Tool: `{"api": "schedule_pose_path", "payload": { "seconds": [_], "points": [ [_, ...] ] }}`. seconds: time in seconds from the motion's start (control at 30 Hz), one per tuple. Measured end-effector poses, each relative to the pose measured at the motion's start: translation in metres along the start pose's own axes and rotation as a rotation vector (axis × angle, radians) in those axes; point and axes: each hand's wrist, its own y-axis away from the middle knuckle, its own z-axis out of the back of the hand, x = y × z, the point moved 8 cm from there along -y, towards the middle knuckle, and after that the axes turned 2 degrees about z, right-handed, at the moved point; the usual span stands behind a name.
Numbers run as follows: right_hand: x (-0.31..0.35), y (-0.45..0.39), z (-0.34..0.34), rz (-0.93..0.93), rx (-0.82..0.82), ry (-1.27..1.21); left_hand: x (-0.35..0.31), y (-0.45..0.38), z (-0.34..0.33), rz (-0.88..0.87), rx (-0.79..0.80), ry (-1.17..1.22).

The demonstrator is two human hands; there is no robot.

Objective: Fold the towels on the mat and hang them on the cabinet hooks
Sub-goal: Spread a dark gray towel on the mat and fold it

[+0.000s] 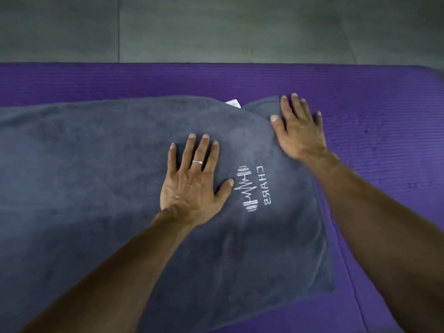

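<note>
Purple exercise mat (384, 97) on grey floor, bearing one grey logo towel (96, 176) (doubled over, apparently mid-fold): left hand (192, 186) at centre, right hand (298, 126) at 1 o'clock, both flat-fingered, pressing layers smooth.

A grey towel (108, 188) lies spread on a purple mat (384, 140), with both hands pressed flat on it, fingers straight and spread. The left hand (192, 181), wearing a ring (197, 162), rests palm-down on the towel's middle, and white embroidered lettering with a barbell-and-pulse emblem (252, 188) sits just right of its thumb, between the two forearms. The right hand (298, 131) lies on the towel's far right corner, fingertips reaching the edge, a small white tag (233, 103) showing just left of it, and grey floor (216, 27) lies beyond the mat.
</note>
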Motion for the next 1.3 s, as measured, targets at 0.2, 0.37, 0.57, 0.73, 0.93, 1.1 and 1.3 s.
{"api": "schedule_pose_path", "payload": {
  "seconds": [0.2,0.37,0.57,0.73,0.93,1.1,1.3],
  "points": [
    [0.024,-0.032,0.037,0.018,-0.136,-0.066,-0.001,-0.001,-0.001,0.002,0.026,0.007],
    [0.005,-0.045,0.049,-0.128,-0.184,-0.120,0.000,0.000,-0.002,0.004,0.075,-0.006],
    [0.086,0.008,0.039,0.302,-0.336,-0.001,0.001,-0.001,-0.001,0.002,0.076,-0.006],
    [0.045,0.007,-0.012,0.227,-0.031,0.106,0.000,-0.003,0.000,-0.017,0.083,0.003],
    [0.067,0.064,-0.006,0.419,-0.095,0.092,0.000,-0.002,0.004,0.014,0.080,-0.001],
    [-0.049,0.089,-0.010,0.138,-0.028,0.173,-0.004,0.001,0.000,0.032,0.069,-0.033],
    [-0.084,0.058,0.030,0.120,-0.087,0.016,-0.123,0.021,0.012,-0.306,-0.135,0.207]
  ]
}}
